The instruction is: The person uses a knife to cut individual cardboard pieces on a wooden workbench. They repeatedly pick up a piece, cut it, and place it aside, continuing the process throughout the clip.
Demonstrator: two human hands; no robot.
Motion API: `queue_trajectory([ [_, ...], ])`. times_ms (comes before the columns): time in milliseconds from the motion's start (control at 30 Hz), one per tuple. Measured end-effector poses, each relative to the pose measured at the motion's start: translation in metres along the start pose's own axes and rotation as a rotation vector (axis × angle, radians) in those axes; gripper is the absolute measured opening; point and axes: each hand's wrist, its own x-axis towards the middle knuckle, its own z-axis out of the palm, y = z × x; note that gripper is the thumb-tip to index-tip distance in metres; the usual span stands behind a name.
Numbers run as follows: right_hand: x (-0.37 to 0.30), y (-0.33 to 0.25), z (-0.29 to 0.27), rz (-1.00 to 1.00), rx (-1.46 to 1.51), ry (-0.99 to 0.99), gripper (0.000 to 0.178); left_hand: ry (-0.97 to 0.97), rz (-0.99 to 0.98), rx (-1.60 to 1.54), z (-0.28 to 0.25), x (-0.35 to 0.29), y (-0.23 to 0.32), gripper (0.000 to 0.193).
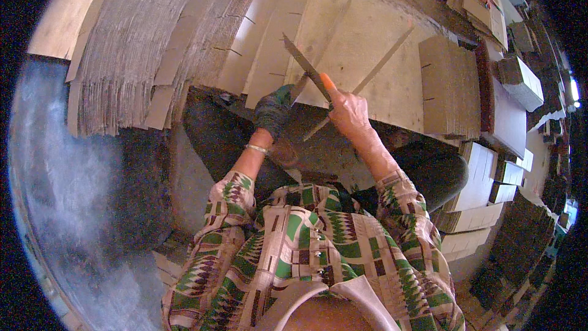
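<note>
My right hand [350,113] is closed round the lower end of a long, dark, flat blade [300,60], which slants up to the left over a pale wooden board. A bright orange covering [329,82] shows at the extended index finger. My left hand [274,109], in a dark glove, is closed at the board's near edge. From its fingers sticks a narrow brown piece [299,89], close beside the blade. Beneath my right hand runs a long, thin brown strip [384,61], crossing the board diagonally and jutting past its near edge. The strip's material is unclear.
Slotted cardboard sheets stand in long rows [131,43] at left. Several lie flat [278,43] on the wooden board [361,18]. Another cardboard stack [449,89] stands at right. Beyond it are boxes [520,83] and cardboard bundles [471,214]. My dark-clad knees flank the board's near edge.
</note>
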Motion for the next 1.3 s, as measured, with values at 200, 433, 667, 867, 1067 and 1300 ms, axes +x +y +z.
queue_trajectory([
  [200,-0.001,0.008,0.016,0.031,-0.046,-0.119,0.085,-0.034,-0.074,-0.14,0.003,0.002,0.004,0.045],
  [433,-0.018,0.022,-0.041,0.091,0.133,0.229,0.072,0.36,0.194,0.307,-0.019,0.049,0.081,0.07],
  [667,-0.014,0.054,0.013,-0.051,-0.161,0.096,0.045,0.085,0.168,0.522,0.016,0.108,0.057,0.025],
  [867,-0.014,0.016,0.024,-0.146,0.026,0.074,0.077,-0.001,0.224,0.626,0.006,0.094,0.037,0.033],
  [1067,-0.02,0.107,-0.053,0.241,-0.149,0.45,0.074,0.236,0.291,0.527,0.0,0.075,0.04,0.056],
  [1300,-0.067,0.261,-0.115,0.918,-0.387,0.203,0.038,0.059,0.39,0.309,0.009,0.067,0.129,0.061],
])
